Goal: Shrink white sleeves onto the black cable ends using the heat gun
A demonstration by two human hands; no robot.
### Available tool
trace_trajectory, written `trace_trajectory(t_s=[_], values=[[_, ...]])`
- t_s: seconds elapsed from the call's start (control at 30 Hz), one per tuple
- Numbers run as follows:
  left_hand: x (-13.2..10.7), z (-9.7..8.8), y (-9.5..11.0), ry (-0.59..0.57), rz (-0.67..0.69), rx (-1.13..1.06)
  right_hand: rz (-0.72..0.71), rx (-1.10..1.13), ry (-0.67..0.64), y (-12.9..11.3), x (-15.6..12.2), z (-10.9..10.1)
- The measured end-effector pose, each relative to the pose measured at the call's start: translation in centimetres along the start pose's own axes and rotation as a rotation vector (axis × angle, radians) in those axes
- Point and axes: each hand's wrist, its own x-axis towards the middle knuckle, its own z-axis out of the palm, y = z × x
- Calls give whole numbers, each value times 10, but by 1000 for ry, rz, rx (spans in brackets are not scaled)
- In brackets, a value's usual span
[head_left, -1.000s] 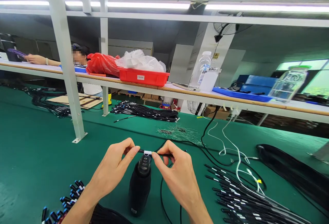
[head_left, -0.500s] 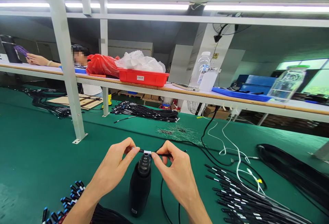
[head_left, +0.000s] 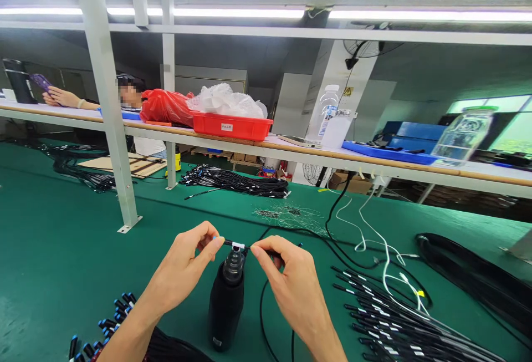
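Note:
A black cable with a white sleeve stretches between my two hands. The sleeve lies right over the metal nozzle of a black heat gun, which stands upright on the bench. My left hand pinches the cable just left of the sleeve, near a blue-tipped end. On the other side, my right hand is closed on the cable a little to the right of the sleeve. From there the cable hangs toward the bench.
Blue-tipped cables lie at lower left, white-marked cables at lower right. Another cable bundle rests behind my hands. A raised shelf bears a red bin and bottles. A co-worker's hand holds a phone at far left.
My right hand has slid slightly right along the cable, away from the white sleeve. My left hand stays nearly in place. The co-worker's hand and phone have shifted slightly right.

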Motion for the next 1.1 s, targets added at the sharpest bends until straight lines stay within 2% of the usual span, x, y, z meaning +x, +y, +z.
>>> trace_trajectory(t_s=[0.17,0.7,0.87,1.1], values=[[1,2,-3,-1,-11,87,-31,30,16,1,-1,1],[2,4,-6,46,-7,14,1,63,43,5,1,5],[-1,2,-2,50,-1,-7,-14,36,-1,5,-2,2],[-1,3,-2,37,23,123,-52,52,0,2,-3,1]])
